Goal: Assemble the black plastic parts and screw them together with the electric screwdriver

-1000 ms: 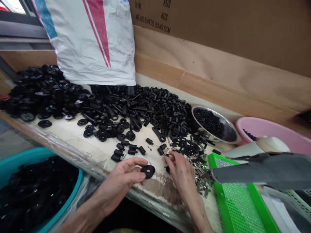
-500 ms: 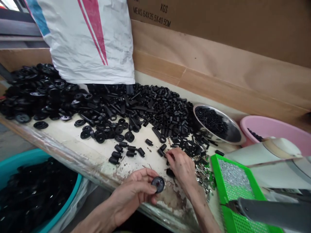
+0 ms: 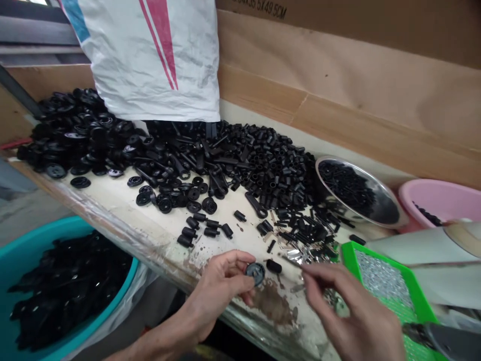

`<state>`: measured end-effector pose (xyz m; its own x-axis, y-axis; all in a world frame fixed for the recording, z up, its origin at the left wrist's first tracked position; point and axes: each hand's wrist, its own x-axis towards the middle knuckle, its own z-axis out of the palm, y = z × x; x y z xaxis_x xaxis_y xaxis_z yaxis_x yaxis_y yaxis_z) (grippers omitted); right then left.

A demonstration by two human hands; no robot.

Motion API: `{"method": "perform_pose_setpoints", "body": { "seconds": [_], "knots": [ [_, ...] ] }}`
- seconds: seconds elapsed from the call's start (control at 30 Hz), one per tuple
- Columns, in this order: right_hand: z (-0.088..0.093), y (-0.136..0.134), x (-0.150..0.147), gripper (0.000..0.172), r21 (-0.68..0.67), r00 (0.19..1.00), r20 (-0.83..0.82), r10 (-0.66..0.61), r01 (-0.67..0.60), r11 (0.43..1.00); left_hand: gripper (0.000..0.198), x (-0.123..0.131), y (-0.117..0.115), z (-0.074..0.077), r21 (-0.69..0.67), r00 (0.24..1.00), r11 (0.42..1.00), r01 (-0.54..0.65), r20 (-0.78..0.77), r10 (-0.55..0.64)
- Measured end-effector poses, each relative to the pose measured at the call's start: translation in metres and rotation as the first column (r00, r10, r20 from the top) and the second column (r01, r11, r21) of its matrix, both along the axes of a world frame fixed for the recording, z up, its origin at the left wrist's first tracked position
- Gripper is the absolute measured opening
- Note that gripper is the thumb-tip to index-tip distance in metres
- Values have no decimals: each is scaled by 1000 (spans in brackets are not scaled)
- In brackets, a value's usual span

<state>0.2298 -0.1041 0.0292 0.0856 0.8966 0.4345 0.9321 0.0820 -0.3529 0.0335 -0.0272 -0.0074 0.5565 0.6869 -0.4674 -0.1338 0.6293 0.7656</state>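
My left hand (image 3: 225, 281) pinches a round black plastic disc (image 3: 255, 274) over the table's front edge, its ribbed face turned up. Over the small metal parts is my right hand (image 3: 349, 306), slightly blurred, thumb and forefinger closed on a thin dark strip (image 3: 291, 260) that points left. Between the hands a short black cylinder (image 3: 273, 266) lies on the table. Several like it form a loose group (image 3: 190, 233) to the left. Beyond my right fingers are scattered shiny metal pieces (image 3: 300, 253) and black pins (image 3: 317, 228).
Black discs (image 3: 78, 135), levers (image 3: 195, 158) and cylinders (image 3: 278, 160) are heaped along the back beneath a white sack (image 3: 158, 60). To the right are a steel bowl (image 3: 393, 213), pink basin (image 3: 447, 193), green basket (image 3: 349, 260) and dark power tool (image 3: 447, 341). A teal tub (image 3: 133, 271) stands left.
My right hand has moved from the cylinders towards me and right, and a thin strip now shows in its fingers. My left hand still holds the disc. The view has shifted.
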Motion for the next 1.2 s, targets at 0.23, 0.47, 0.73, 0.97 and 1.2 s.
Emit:
{"method": "perform_pose_setpoints", "body": {
  "seconds": [0.23,0.47,0.73,0.97,1.2],
  "knots": [
    [-4,-10,-16,25,4,936,48,350,-350,937,32,8,-2,4,39,998,998,45,-43,-43],
    [0,-18,-9,28,-85,886,205,415,-407,910,31,10,-1,7,98,985,988,118,-139,-103],
    [-6,-24,-14,28,-42,917,197,346,-344,938,33,7,-2,8,64,977,982,175,-135,-165],
    [-4,-27,-18,29,-30,885,285,368,-376,926,28,5,-3,8,30,971,975,220,-105,-216],
    [-13,-35,-20,29,58,905,229,358,-380,923,25,2,1,6,-99,948,943,316,-3,-318]
  ]
}}
